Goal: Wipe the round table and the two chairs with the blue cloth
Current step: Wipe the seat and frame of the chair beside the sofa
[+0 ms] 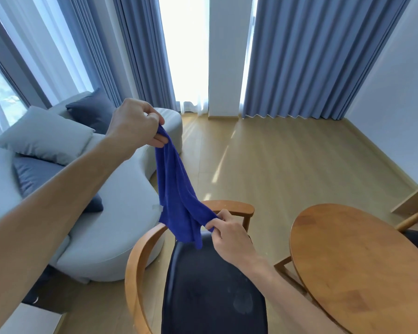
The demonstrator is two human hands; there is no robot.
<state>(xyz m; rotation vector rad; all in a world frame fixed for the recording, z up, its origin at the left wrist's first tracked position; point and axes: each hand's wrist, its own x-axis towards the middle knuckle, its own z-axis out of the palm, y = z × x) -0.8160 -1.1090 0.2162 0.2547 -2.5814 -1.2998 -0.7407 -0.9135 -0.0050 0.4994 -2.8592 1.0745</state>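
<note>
Fingers (158, 138) of the left hand (135, 124) pinch the top corner of the blue cloth (176, 189), held up high; fingers of the right hand (229, 235) pinch a lower corner, so the cloth hangs stretched on a slant between the two, directly above the chair (212, 280). Fingertips on both hands are partly buried in the fabric folds, so the exact grip is hard to read. The chair, w/ a dark seat and curved wooden armrest, sits below the cloth; its lower part is cut off by the frame's bottom edge, and the cloth's hanging tail covers the seat's far edge. Right of the chair stands the round wooden counter (362, 261), its near side cropped. Beyond the counter, only an armrest of a second chair (413, 219) shows at the frame's right edge. Left of the chair: a pale grey sofa (111, 213) w/ grey and navy cushions (44, 136), partly blocked by the left forearm. Behind the chair, across the wood floor (287, 160), blue curtains (311, 56) flank a blown-out bright window.
</note>
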